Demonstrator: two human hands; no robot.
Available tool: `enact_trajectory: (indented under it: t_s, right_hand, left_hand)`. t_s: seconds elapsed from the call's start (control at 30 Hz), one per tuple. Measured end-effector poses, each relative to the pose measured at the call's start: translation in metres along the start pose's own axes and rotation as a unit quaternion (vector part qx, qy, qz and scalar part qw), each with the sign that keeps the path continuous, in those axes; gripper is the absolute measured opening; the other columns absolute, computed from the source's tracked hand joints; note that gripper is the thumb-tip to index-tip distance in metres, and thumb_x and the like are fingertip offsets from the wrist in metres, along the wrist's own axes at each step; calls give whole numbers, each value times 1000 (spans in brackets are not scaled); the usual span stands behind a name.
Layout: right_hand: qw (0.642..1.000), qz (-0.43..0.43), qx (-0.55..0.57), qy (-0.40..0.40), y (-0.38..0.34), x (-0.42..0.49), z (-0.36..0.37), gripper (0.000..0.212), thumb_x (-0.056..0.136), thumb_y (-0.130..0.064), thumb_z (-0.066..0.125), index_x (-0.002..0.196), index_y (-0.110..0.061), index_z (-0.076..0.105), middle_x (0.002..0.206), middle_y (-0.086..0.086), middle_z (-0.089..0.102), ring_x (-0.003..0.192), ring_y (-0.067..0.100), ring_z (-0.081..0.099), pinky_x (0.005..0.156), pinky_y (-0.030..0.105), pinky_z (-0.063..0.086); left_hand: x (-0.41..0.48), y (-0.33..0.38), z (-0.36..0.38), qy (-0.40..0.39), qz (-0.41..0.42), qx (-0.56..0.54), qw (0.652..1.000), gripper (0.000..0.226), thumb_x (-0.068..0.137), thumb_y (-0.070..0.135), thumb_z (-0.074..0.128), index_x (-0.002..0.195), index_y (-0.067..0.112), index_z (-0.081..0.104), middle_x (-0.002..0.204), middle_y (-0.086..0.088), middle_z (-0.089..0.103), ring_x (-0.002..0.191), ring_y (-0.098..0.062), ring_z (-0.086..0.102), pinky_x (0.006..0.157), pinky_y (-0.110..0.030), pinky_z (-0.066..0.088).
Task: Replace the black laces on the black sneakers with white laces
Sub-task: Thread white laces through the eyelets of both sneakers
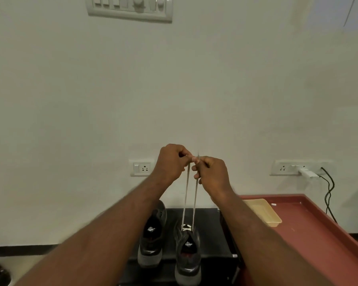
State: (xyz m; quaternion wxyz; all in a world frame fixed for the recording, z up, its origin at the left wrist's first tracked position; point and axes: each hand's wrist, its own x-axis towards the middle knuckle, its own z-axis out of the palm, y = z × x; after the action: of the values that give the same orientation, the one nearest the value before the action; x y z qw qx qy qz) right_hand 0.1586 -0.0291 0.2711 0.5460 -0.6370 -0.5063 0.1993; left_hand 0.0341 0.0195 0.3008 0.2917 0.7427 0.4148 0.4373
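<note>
A: Where's the lace?
B: The white lace runs up in two strands from the near sneaker, at 6 o'clock, to both hands.
A: Fingers?
B: Left hand and right hand each pinch a strand, fingers curled, hands touching.
A: The other sneaker?
B: Just beside the first, at its 9 o'clock, both on a black stand.

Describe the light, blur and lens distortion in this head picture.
Head view: soft, dim, even light on the wall, no glare; the switch panel at the top edge bows from the wide lens; the left hand, right hand and white lace are fairly sharp, the forearms nearest the camera softer; the lower left corner falls dark.
</note>
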Motion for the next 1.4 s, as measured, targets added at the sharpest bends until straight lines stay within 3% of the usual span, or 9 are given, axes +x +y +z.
enact_trajectory:
  t_s: [0.17, 0.3, 0.4, 0.47, 0.67, 0.9, 1.1, 1.27, 1.4]
  right_hand:
    - [1000, -10, -28, -4, -4, 5, 7, 28, 104, -16, 50, 92, -13, 76, 78, 1, 72, 66, 20, 70, 65, 45, 60]
    - [998, -18, -46, -24, -6, 4, 7, 29, 105, -17, 47, 102, -13, 75, 85, 1, 74, 67, 17, 71, 68, 40, 62]
    - [998, -12, -47, -41, -8, 4, 7, 30, 106, -15, 44, 105, -11, 74, 92, 3, 74, 67, 16, 71, 66, 35, 62]
    - [997, -12, -53, -52, -8, 4, 6, 31, 106, -13, 43, 103, -9, 73, 92, 6, 73, 70, 18, 71, 67, 34, 61]
    - [993, -27, -86, -76, -7, 3, 6, 30, 105, -10, 42, 101, -10, 72, 86, 9, 71, 77, 25, 71, 78, 44, 61]
    - [996, -60, -60, -16, -6, 2, 8, 28, 100, -8, 48, 111, -12, 74, 84, 2, 72, 71, 13, 68, 76, 39, 60]
    - [997, -62, -32, 34, -8, 4, 11, 22, 96, -3, 57, 94, -11, 78, 75, -1, 72, 64, 12, 67, 70, 39, 61]
    - [990, -93, -99, 29, -16, 5, 12, 20, 94, -6, 59, 84, -11, 76, 72, -2, 69, 69, 17, 67, 72, 37, 58]
    - [987, -78, -129, 51, -18, 13, 12, 16, 97, -15, 57, 91, -11, 72, 80, -2, 68, 73, 13, 64, 69, 27, 53]
  left_hand:
    - [7, -3, -1, -17, -22, -83, 996, 25, 83, 6, 77, 105, 4, 66, 69, -12, 69, 61, -19, 67, 64, -28, 58]
    - [8, -4, -4, -23, -8, -93, 995, 33, 84, 3, 74, 115, 3, 63, 76, -16, 71, 68, -25, 70, 66, -25, 58]
    - [8, -4, -5, -28, -5, -98, 995, 32, 84, 2, 74, 115, 2, 65, 77, -17, 71, 68, -25, 70, 64, -21, 55]
    - [7, -5, -5, -37, -6, -105, 994, 29, 85, 1, 73, 113, 0, 68, 74, -13, 70, 60, -13, 67, 62, -17, 54]
    - [4, -6, -4, -39, 8, -72, 997, 16, 87, 2, 71, 103, 1, 74, 74, -2, 70, 55, 1, 64, 61, -12, 52]
    - [11, -5, -2, -32, -10, -12, 999, 12, 92, 5, 65, 96, 0, 76, 76, -11, 74, 67, -22, 71, 71, -26, 61]
    - [17, 13, -8, -45, -44, -1, 998, 8, 84, -6, 66, 91, -5, 71, 76, -19, 71, 70, -31, 73, 69, -35, 62]
    - [20, 22, -6, -7, -41, 71, 997, 13, 78, -6, 61, 88, 0, 68, 77, -13, 71, 69, -28, 72, 70, -40, 62]
    - [22, 20, -6, -31, -71, 10, 997, 25, 83, -7, 56, 105, -1, 65, 81, -20, 70, 68, -28, 71, 75, -41, 61]
